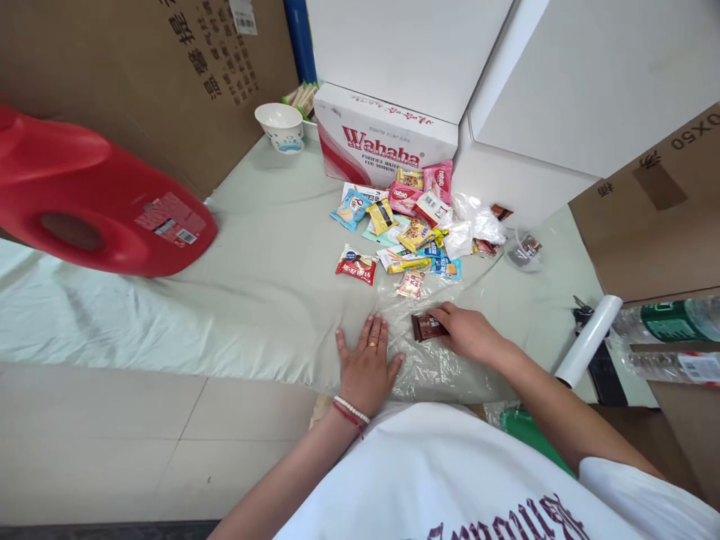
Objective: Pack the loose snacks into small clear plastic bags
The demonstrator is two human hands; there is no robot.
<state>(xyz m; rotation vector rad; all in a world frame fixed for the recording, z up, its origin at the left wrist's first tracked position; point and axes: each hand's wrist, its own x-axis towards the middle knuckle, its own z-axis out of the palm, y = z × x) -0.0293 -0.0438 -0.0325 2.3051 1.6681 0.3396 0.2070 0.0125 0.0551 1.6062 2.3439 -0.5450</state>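
My left hand (365, 367) lies flat with its fingers spread, on the covered table at the edge of a sheet of clear plastic film (416, 375). To its right, my right hand (469, 334) has its fingers closed on a dark brown snack packet (426, 328), which is low over or resting on the film; I cannot tell which. Beyond both hands is a pile of wrapped snacks: a red and white packet (356, 265), a small pink and white packet (411, 284), a yellow packet (416, 234), a light blue packet (352, 209) and pink packets (438, 180).
A red jug (124, 195) stands at the left. Behind the snacks are a Wahaha box (388, 135), a paper bowl (281, 127) and large white boxes (405, 45). Crumpled clear bags (472, 225), a plastic cup (523, 250), a white roll (589, 341) and bottles (675, 321) are rightward.
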